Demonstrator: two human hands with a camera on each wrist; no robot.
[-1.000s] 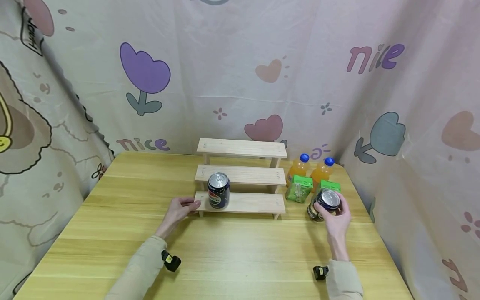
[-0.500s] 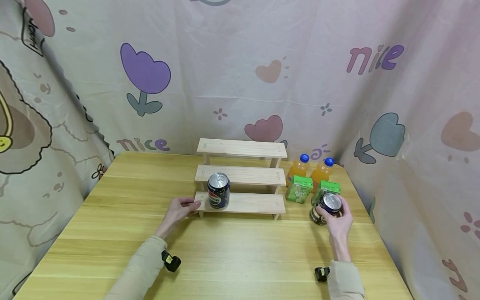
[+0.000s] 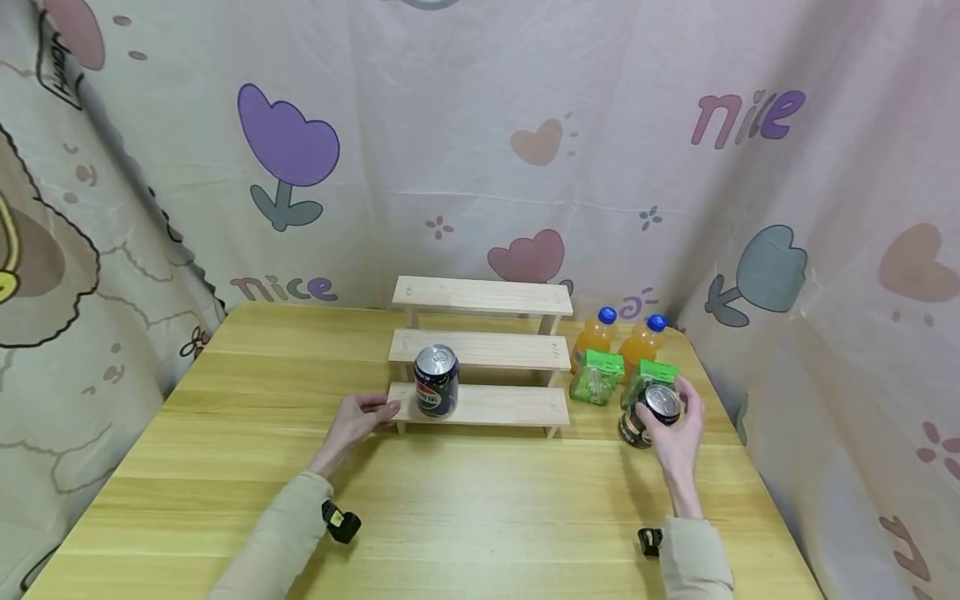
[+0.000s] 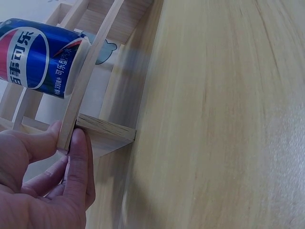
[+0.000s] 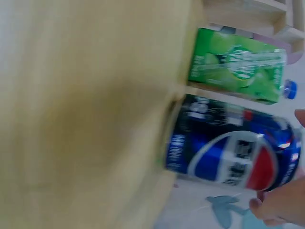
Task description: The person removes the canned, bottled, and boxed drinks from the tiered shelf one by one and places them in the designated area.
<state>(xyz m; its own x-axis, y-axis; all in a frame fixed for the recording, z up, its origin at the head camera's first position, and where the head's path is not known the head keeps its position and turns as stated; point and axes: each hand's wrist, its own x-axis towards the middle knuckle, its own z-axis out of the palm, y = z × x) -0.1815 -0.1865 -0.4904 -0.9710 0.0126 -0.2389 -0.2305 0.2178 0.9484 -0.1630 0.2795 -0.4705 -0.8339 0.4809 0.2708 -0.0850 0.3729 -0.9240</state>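
My left hand [image 3: 365, 419] pinches the left end of the lowest board of a three-step wooden display shelf [image 3: 517, 406]; the left wrist view shows thumb and fingers on either side of the board [image 4: 88, 76]. A dark blue Pepsi can [image 3: 436, 382] stands upright on that step, near its left end. Over on the right, a second Pepsi can [image 3: 660, 403] stands upright on the table in front of a green juice box [image 3: 658, 372]. My right hand [image 3: 677, 437] is around this can with fingers loosened; in the right wrist view the thumb [image 5: 300, 117] is apart from the can.
Another green juice box [image 3: 597, 377] stands right of the shelf. Behind the boxes are two orange juice bottles [image 3: 595, 335] with blue caps. A patterned curtain [image 3: 450, 167] hangs behind and beside the wooden table [image 3: 480, 508].
The second can has come slightly toward me and down onto the table. My right hand's fingers have since loosened and shifted a little off it. The left hand stays on the shelf.
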